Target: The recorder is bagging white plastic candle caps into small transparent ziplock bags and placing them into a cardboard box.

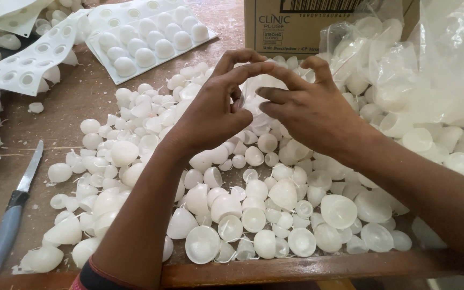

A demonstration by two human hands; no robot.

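My left hand (213, 104) and my right hand (310, 107) meet above the middle of the table, fingertips together around a small white translucent dome-shaped shell (261, 88). Both hands pinch it between thumb and fingers; most of the shell is hidden behind them. Below and around the hands lies a wide heap of white half-sphere shells (232, 204), several of them open side up, others dome up.
A white mould tray (151, 37) with rows of domes lies at the back left, more trays (25, 64) beside it. A blue-handled knife (12, 209) rests at the left. A cardboard box (296, 27) and clear plastic bags (436, 70) of shells stand at the back right. The wooden table edge (296, 268) runs along the front.
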